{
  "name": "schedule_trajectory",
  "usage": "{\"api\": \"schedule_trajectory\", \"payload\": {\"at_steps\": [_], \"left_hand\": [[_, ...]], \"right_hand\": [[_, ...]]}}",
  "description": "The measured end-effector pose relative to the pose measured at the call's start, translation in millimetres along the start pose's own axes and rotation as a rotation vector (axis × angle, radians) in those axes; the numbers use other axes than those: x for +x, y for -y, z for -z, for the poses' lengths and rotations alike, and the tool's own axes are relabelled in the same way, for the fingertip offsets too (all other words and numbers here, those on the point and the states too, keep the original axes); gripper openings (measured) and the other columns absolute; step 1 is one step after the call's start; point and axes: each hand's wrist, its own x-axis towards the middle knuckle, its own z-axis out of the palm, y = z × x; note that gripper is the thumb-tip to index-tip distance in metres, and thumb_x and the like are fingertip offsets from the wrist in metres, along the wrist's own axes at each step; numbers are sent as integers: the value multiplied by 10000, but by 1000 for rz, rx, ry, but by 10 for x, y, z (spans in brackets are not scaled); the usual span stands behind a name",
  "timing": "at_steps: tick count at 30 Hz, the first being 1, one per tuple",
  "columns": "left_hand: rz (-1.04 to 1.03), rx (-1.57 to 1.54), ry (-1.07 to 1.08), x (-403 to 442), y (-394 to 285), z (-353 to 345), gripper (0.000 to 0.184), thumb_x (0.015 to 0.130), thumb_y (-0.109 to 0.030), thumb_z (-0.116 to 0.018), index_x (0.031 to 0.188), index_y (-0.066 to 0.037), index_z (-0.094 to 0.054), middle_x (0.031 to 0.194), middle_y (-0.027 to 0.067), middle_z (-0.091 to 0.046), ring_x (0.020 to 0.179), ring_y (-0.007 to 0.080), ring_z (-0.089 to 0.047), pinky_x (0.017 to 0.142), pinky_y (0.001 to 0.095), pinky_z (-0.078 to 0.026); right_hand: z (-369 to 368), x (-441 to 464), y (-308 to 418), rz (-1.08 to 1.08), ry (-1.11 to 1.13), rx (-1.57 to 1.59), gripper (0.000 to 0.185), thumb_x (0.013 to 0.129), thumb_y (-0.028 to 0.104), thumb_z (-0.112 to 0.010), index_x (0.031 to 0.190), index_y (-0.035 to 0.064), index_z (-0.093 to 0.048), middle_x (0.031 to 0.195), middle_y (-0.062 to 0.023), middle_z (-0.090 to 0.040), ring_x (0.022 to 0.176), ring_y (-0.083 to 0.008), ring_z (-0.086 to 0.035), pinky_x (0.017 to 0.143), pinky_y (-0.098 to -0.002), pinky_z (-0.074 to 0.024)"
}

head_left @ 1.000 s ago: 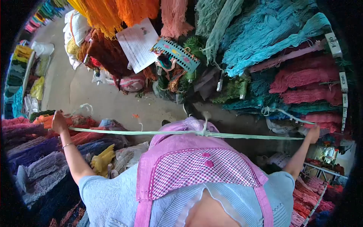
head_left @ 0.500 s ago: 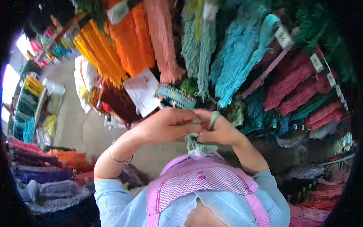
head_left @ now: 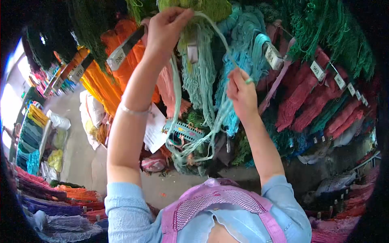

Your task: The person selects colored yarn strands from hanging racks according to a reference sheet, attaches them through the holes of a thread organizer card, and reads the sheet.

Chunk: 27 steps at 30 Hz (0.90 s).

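A pale green skein of yarn (head_left: 223,40) is spread into a long loop between my hands, its lower end hanging in front of me. My left hand (head_left: 166,31), raised high, pinches the top of the loop beside a hank of yellow-green yarn (head_left: 212,11). Lower and to the right, my right hand (head_left: 242,92) is closed around the loop's other side. Behind the loop, more pale green yarn (head_left: 198,81) hangs from the rack under a white tag (head_left: 192,53). Turquoise yarn (head_left: 243,46) hangs just behind my right hand.
Orange yarn (head_left: 121,38) and crimson yarn (head_left: 298,99) hang from rods with numbered tags. A written sheet (head_left: 156,133) and a flowered teal item (head_left: 187,131) are beyond the loop. White sacks (head_left: 91,111) stand at left; racks of yarn flank both sides.
My hands were close together at my chest with the pale green yarn bunched. Now they are apart, the left raised high and the right moved up, and the yarn is stretched into a loop.
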Motion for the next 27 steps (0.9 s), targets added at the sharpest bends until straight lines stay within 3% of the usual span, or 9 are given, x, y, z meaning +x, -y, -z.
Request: {"api": "schedule_trajectory", "payload": {"at_steps": [2, 8, 15, 18, 21, 24, 25, 26, 27], "left_hand": [[132, -304, -122, -154, 410, -108, 223, 837, -207, -639, 935, -7, -627, 767, -10, -601, 694, 36, -488, 591, 196, -380], [482, -205, -78, -1517, 1431, -254, 233, 845, -222, -641, 952, -25, -578, 801, -12, -573, 716, 64, -482, 623, 227, -397], [850, -391, 423, -3213, 1885, -906, 366, 861, -256, -620, 1129, -21, -536, 980, 13, -576, 861, 103, -531, 783, 261, -453], [870, -229, 848, -3577, 1973, -1157, 304, 882, -323, -578, 988, -41, -621, 790, 28, -627, 738, 135, -573, 691, 303, -461], [751, 488, 870, -3658, 2223, -1156, 423, 863, -516, -429, 949, -176, -665, 813, 170, -634, 722, 363, -608, 613, 429, -487], [673, 913, 841, -3085, 2254, -886, 303, 823, -330, -531, 739, -64, -650, 756, 155, -654, 691, 306, -646, 571, 433, -491], [502, 930, 727, -3085, 2494, -744, 262, 799, -317, -554, 747, -80, -653, 785, 140, -657, 710, 310, -641, 571, 415, -480], [205, 1085, 483, -3029, 2583, -648, 235, 795, -278, -559, 678, -77, -597, 694, 103, -606, 635, 295, -597, 534, 379, -436], [-319, 1130, 187, -2977, 2880, -501, 206, 764, -230, -574, 622, -100, -499, 606, 52, -477, 554, 239, -511, 496, 343, -377]], "right_hand": [[221, 111, -238, -26, -42, -86, 302, 937, 318, -485, 782, 66, -548, 558, 67, -387, 421, -28, -246, 392, -218, -157], [893, -734, -607, -369, -118, -539, 363, 952, 373, -418, 959, 81, -632, 585, 85, -425, 453, -8, -265, 410, -211, -186], [1468, -1922, -856, -790, -57, -805, 645, 938, 521, -308, 675, 3, -587, 565, -30, -537, 555, -126, -514, 560, -271, -405], [1517, -2160, -755, -904, -53, -802, 579, 932, 493, -364, 665, 23, -570, 540, -35, -498, 538, -124, -482, 547, -275, -391], [1702, -2490, -587, -712, -38, -1100, 393, 911, 384, -478, 856, 4, -563, 680, -103, -533, 642, -191, -517, 628, -333, -427], [2384, -3189, -410, -879, -23, -1144, 326, 915, 313, -463, 1037, 24, -552, 874, -148, -580, 809, -271, -564, 720, -371, -442], [2750, -3598, -400, -848, 13, -1175, 314, 910, 288, -463, 1072, 36, -555, 937, -156, -592, 875, -293, -571, 754, -377, -447], [3059, -4010, -373, -828, 291, -1659, 300, 896, 266, -470, 1088, 55, -562, 978, -153, -595, 918, -299, -563, 783, -379, -451], [3341, -4401, -305, -906, 301, -1775, 297, 875, 278, -487, 1077, 79, -576, 990, -157, -601, 937, -296, -566, 791, -381, -453]]}}
